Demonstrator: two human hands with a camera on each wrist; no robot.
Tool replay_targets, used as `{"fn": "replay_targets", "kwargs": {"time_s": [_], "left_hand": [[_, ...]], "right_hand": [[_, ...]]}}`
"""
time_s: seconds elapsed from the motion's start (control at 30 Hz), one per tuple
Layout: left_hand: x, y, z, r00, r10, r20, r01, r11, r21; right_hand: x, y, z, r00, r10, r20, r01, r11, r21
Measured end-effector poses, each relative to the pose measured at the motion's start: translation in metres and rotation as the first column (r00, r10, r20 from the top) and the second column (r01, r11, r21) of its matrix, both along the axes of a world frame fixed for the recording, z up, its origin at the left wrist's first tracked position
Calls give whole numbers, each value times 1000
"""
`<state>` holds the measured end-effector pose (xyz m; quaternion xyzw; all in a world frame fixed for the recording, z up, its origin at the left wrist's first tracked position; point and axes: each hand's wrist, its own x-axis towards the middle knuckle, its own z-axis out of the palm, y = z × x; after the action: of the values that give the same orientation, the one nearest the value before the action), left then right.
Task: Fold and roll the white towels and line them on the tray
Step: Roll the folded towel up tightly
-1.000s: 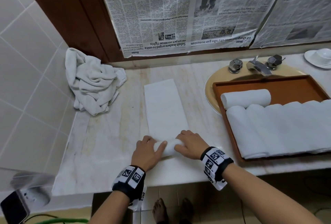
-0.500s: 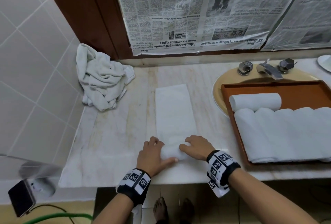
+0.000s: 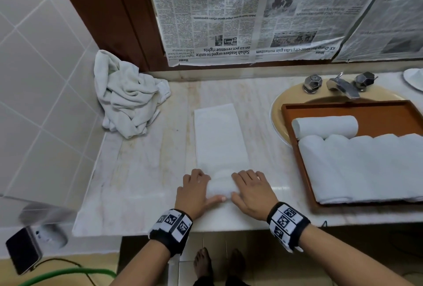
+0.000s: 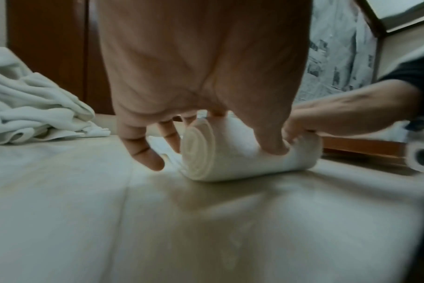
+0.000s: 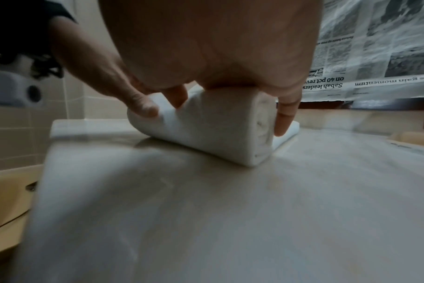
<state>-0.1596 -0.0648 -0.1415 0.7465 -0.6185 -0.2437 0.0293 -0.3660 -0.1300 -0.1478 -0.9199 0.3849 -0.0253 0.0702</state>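
A long folded white towel (image 3: 218, 137) lies lengthwise on the marble counter (image 3: 146, 182). Its near end is wound into a roll (image 3: 220, 187). My left hand (image 3: 198, 190) grips the roll's left end and my right hand (image 3: 251, 188) grips its right end, fingers curled over the top and thumbs behind. The left wrist view shows the spiral end of the roll (image 4: 199, 153); in the right wrist view the other end (image 5: 262, 134) shows. On the right, the brown tray (image 3: 389, 111) holds one rolled towel (image 3: 325, 126) set crosswise behind several rolled towels (image 3: 366, 166) side by side.
A heap of loose white towels (image 3: 128, 98) sits at the back left against the tiled wall. The tray rests over a yellow sink (image 3: 278, 121) with a tap (image 3: 341, 84). Newspaper (image 3: 251, 11) covers the mirror. A white dish (image 3: 414, 78) is at far right.
Both hands have rolled the towel away from the counter's front edge. The roll is thicker and the flat strip beyond it is shorter.
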Motion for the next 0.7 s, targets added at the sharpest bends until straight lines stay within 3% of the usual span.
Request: {"fn": "replay_targets", "kwargs": {"time_s": [0.07,0.13,0.33,0.37,0.4,0.47,0.53,0.7], "left_hand": [[-6,5,-4,997,-59,43,63,993,-98],[-12,9,-7,999,-32,19,34,989,-143],[-13,0,-2,999,32,-25,-34,995,-89],[-9,-4,-1,999,23,-41,-26,997,-67],[-6,-8,0,998,10,-65,-13,999,-38],[2,-19,2,994,-9,-110,12,999,30],[7,-29,4,986,-11,-165,24,997,77],[15,-34,2,949,20,-316,2,998,70]], "right_hand": [[10,-7,8,999,1,-46,3,997,80],[18,-18,14,997,8,-80,10,974,225],[24,-44,26,987,-154,-48,153,796,586],[21,-43,25,985,-168,-43,162,805,570],[19,-40,23,988,-152,-42,154,872,465],[16,-28,21,994,-110,-30,113,980,163],[15,-12,14,999,-50,17,49,998,27],[18,-7,6,997,-60,-45,66,990,124]]}}
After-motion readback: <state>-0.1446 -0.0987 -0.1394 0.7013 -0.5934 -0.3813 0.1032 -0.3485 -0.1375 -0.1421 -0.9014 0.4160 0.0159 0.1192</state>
